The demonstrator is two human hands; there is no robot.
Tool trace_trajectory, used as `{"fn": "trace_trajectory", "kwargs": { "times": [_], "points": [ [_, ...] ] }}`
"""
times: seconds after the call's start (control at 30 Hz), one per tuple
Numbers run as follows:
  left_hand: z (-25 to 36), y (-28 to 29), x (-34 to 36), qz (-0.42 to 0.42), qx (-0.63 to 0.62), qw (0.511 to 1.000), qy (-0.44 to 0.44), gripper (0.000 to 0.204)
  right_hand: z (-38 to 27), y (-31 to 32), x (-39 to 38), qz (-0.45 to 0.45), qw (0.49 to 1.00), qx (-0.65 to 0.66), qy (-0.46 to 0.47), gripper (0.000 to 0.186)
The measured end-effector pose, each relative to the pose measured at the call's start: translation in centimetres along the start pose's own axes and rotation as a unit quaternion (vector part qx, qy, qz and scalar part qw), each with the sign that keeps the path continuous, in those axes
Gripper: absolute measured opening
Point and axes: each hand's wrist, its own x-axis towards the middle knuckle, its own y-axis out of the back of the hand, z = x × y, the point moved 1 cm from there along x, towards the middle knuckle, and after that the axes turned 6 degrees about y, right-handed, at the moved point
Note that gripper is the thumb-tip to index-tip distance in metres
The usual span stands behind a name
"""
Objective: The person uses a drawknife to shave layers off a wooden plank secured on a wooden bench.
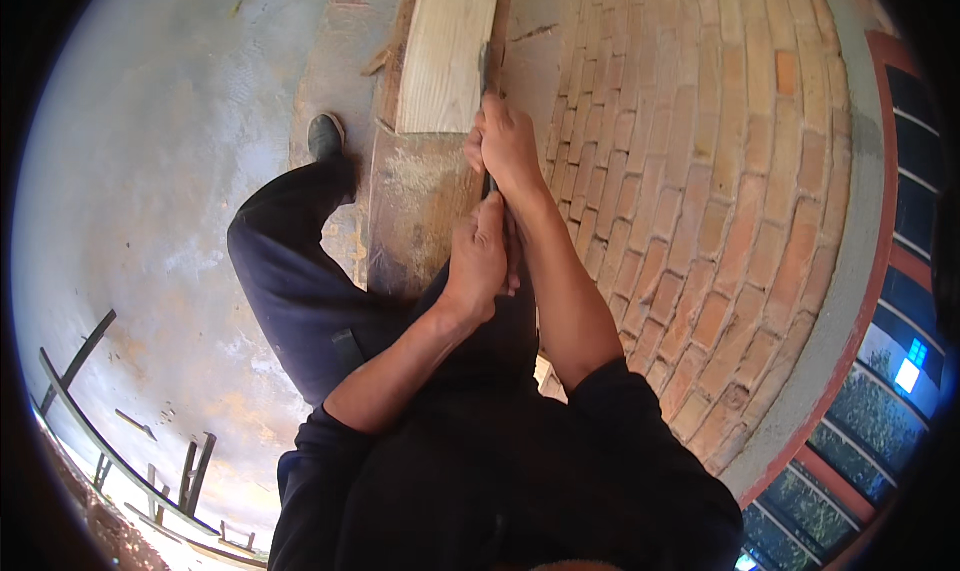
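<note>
A pale wooden board [445, 71] with visible grain lies lengthwise on a wider, worn wooden plank [408, 206]. Along the board's right edge runs a narrow dark tool [486, 63]; its kind is not clear from here. My right hand [507, 143] is closed round it just past the board's near right corner. Closer to my body, my left hand [478, 256] is closed too, on the near end of what looks like the same tool. A short length shows between the hands, while the fingers cover the rest.
My left shoe [325, 136] rests on the floor left of the plank. A brick wall [700, 201] rises close on the right, with a row of windows [880, 411] beyond it. Wooden frame pieces [130, 461] stand at the lower left.
</note>
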Motion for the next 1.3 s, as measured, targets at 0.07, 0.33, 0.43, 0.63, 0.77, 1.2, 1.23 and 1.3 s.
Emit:
{"fn": "trace_trajectory", "kwargs": {
  "times": [0.07,0.33,0.43,0.63,0.77,1.2,1.23,1.3],
  "points": [
    [-0.8,0.6,-0.7,0.011,-0.004,1.000,0.026,0.044,1.2,-0.2,-1.1,0.016,1.000,-0.001,-0.010,0.052],
    [-0.8,0.4,-1.2,0.022,0.026,0.999,0.030,0.045,1.4,0.0,-1.4,0.016,1.000,0.010,-0.006,0.055],
    [-2.2,2.1,-1.7,0.033,0.015,0.999,0.013,0.046,2.1,-1.1,-3.6,0.001,1.000,-0.009,-0.018,0.054],
    [-0.6,0.7,-2.0,0.025,0.030,0.999,0.030,0.043,0.6,-0.7,-1.3,0.017,1.000,0.023,0.008,0.053],
    [-2.6,2.8,-2.8,0.020,0.036,0.999,-0.004,0.043,1.9,-1.8,-3.9,0.021,0.999,-0.035,-0.017,0.054],
    [-1.9,1.4,-3.0,0.012,0.039,0.999,-0.016,0.042,1.9,-0.3,-4.0,0.000,0.995,-0.098,0.017,0.057],
    [-1.5,1.0,-1.9,0.005,0.021,1.000,-0.005,0.042,1.6,0.0,-2.7,-0.004,0.998,-0.063,0.010,0.057],
    [-0.6,1.0,-1.1,0.003,-0.006,1.000,0.007,0.042,1.2,-0.7,-1.3,-0.004,0.999,-0.033,0.004,0.056]
  ]
}}
